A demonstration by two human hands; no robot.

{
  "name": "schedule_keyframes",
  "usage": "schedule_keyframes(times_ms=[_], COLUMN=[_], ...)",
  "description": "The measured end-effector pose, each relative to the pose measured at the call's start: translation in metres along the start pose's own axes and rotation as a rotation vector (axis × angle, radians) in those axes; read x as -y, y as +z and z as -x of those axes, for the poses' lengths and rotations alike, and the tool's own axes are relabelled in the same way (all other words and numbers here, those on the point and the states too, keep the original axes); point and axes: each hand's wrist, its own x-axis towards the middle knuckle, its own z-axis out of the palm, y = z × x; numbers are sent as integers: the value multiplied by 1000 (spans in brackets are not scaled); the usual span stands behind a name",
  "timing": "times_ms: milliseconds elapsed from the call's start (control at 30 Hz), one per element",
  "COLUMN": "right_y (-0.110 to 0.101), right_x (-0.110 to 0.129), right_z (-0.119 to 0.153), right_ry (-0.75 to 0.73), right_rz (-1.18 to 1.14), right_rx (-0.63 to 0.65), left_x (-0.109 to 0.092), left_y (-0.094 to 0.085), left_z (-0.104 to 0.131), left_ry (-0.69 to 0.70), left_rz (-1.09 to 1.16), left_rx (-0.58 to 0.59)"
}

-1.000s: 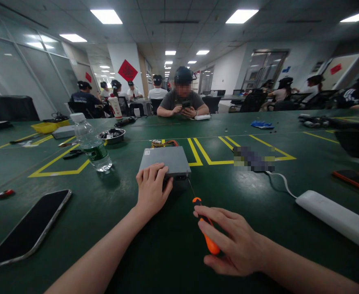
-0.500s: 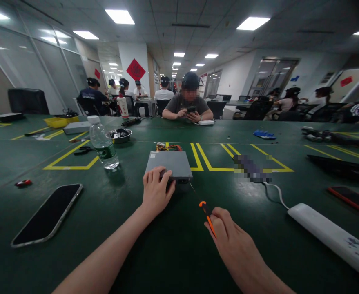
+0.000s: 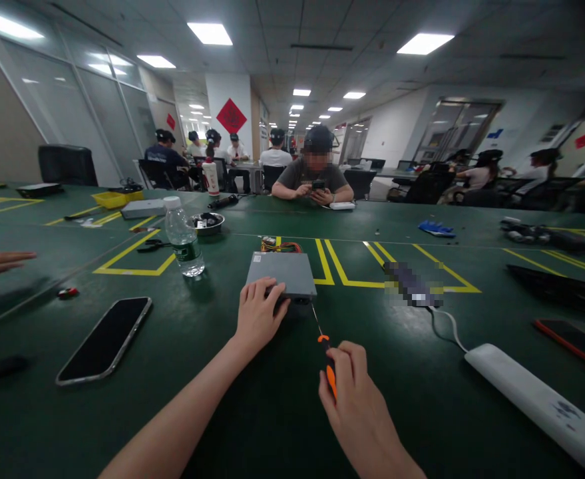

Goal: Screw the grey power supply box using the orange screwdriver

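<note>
A grey metal box (image 3: 285, 271) lies on the green table, with a bundle of coloured wires (image 3: 285, 246) behind its far edge. My left hand (image 3: 261, 313) rests on the box's near left part, fingers bent over its top and thumb at the near side. In my right hand (image 3: 349, 386) is an orange and black screwdriver (image 3: 331, 376), gripped by the handle. Its thin shaft points up and away, and the tip is at the box's near right corner; whether it touches a screw is too small to tell.
A water bottle (image 3: 185, 243) and a metal bowl (image 3: 207, 224) stand left of the box. A phone (image 3: 105, 342) lies nearer left. On the right are a white power strip (image 3: 536, 406) and its cable. Another person's hand (image 3: 2, 264) reaches in at the left edge.
The view has shifted slightly left. My right hand has moved left with the screwdriver, whose shaft is now more upright. Another person's hand has appeared at the left edge.
</note>
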Motion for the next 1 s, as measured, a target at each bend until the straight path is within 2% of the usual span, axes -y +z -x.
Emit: schedule_keyframes(times_ms=[167, 333, 533, 667, 767, 867, 1000], right_y=[1, -1, -2, -3, -7, -7, 4], right_x=[-10, -15, -2, -6, -12, -13, -5], right_z=[6, 2, 8, 11, 6, 4, 12], right_ry=[-256, -284, -193, -241, -128, -28, 23], right_rz=[102, -20, -37, 65, 92, 115, 63], right_rx=[-83, -102, 42, -50, -103, -81, -99], left_x=[2, 5, 6, 7, 7, 6, 6], left_y=[0, 1, -1, 0, 0, 0, 0], left_z=[0, -1, 0, 2, 3, 3, 3], left_ry=[-1, 13, 15, 38, 43, 32, 41], left_rz=[14, 27, 30, 21, 23, 30, 38], left_rx=[2, 1, 20, 14, 2, 3, 14])
